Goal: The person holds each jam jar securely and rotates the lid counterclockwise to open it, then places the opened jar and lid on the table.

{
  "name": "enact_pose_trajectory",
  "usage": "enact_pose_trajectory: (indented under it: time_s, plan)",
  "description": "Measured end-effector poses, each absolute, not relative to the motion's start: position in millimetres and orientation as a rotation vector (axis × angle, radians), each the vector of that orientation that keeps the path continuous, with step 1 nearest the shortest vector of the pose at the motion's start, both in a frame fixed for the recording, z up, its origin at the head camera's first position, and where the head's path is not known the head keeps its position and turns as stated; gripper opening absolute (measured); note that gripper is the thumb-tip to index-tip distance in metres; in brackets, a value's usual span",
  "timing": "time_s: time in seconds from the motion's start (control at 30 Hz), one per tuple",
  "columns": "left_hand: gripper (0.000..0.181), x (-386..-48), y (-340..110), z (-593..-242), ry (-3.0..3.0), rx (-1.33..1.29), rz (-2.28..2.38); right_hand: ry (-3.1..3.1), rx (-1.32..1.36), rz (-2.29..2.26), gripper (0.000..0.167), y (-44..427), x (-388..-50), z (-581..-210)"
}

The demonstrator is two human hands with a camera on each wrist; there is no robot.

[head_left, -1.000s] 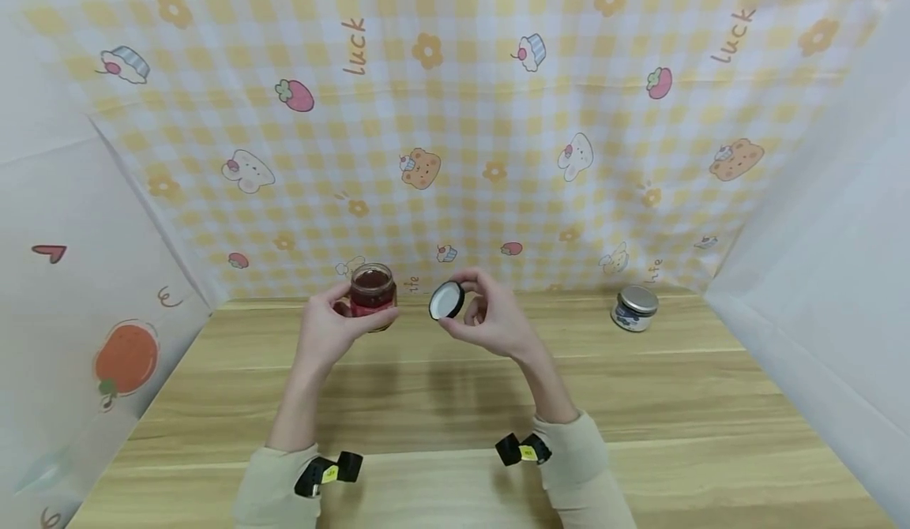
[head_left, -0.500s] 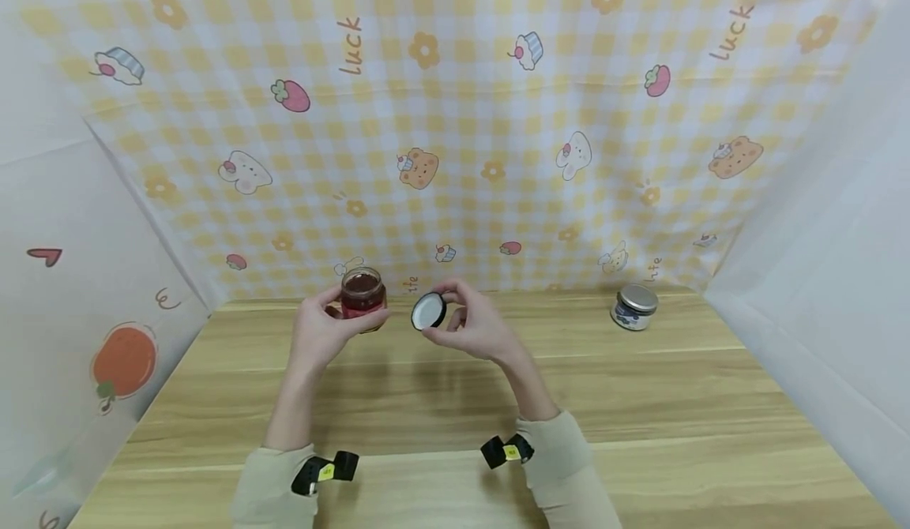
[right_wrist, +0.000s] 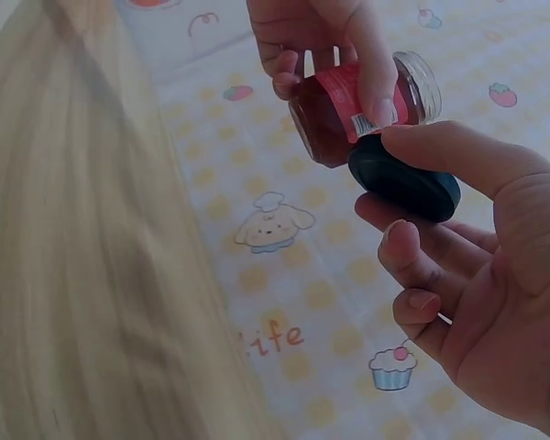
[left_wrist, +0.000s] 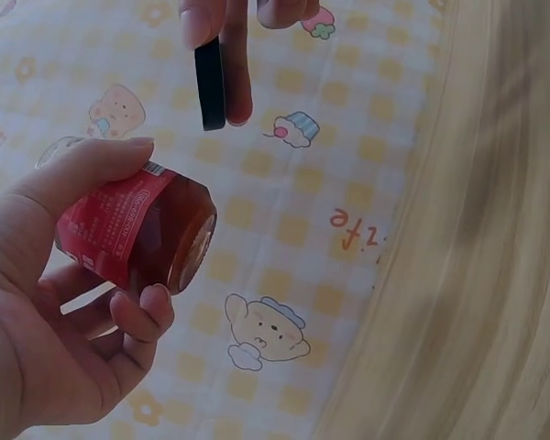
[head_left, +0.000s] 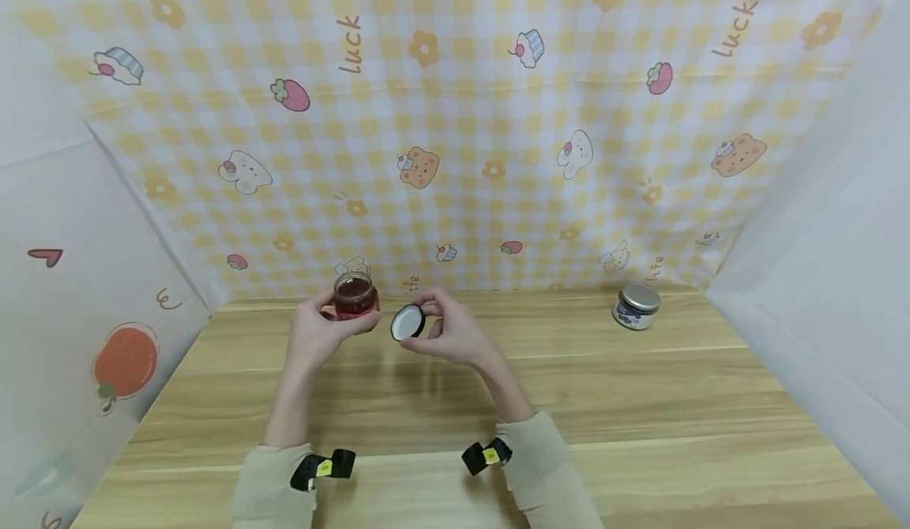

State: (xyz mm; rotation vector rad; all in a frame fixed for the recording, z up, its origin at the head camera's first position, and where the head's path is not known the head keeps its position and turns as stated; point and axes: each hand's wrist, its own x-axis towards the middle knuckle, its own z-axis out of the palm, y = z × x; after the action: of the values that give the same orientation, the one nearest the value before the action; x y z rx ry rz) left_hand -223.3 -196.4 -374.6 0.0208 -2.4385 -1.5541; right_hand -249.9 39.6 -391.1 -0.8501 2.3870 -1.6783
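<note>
My left hand [head_left: 317, 335] grips an uncapped glass jar [head_left: 355, 298] with dark red contents, held above the table. In the left wrist view the jar's red label [left_wrist: 115, 220] shows between thumb and fingers. Just to the right, my right hand [head_left: 455, 335] pinches a black lid [head_left: 407, 323] by its rim, its white inside facing left toward the jar. The right wrist view shows the lid [right_wrist: 403, 181] between thumb and fingers, with the jar [right_wrist: 335, 110] beyond it. Jar and lid are apart in the head view.
A second small jar [head_left: 636, 306] with a silver lid stands at the back right of the wooden table [head_left: 640, 403]. Behind the table hangs a yellow checked cloth [head_left: 490, 118]. White sheets [head_left: 825, 276] stand at both sides.
My right hand has carried the lid left, nearer the jar. My left hand and the jar have shifted slightly left and down. The silver-lidded jar stays in place.
</note>
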Motion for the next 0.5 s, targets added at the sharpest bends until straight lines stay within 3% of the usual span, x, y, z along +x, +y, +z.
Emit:
enact_pose_trajectory:
  time_s: [0.5]
  plan:
    - [0.06,-227.9,-208.2,-386.0,-2.487,0.12,-1.567,2.344,-0.754,-1.517,0.054,20.0,-255.1,-414.9]
